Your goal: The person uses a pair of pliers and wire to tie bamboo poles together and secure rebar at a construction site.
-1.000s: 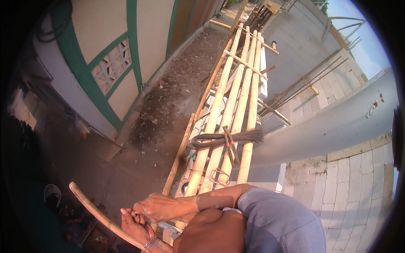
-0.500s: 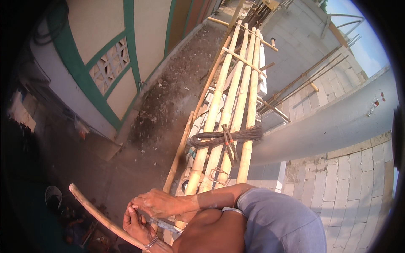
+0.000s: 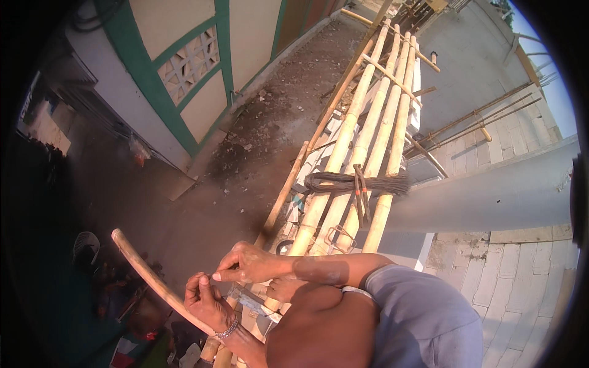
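Observation:
My left hand [image 3: 210, 303], with a bracelet at the wrist, is held over an upright-leaning bamboo pole [image 3: 147, 276], its fingertips pinched together. My right hand [image 3: 248, 262] reaches in from the right, thumb and forefinger closed close to the left fingertips. Anything pinched between them is too thin to make out. Beyond the hands, a bundle of dark tie wire [image 3: 328, 181] lies across several bamboo poles [image 3: 366, 130]. Long-handled pincers [image 3: 360, 193] with orange marks rest over it. A bent metal rod loop [image 3: 339, 238] lies on the poles nearer me.
Below the platform, at left, is a dirt alley [image 3: 245, 138] with rubble along a green-trimmed wall [image 3: 144, 80]. A large grey pipe-like column [image 3: 485, 184] and a block wall [image 3: 521, 288] stand at right. Thin rods [image 3: 485, 113] jut out there. A dark cluttered area lies lower left.
My hands, clasped together before, have drawn slightly apart, with the fingertips now almost meeting. The whole view has shifted, so the poles and wire bundle sit farther right.

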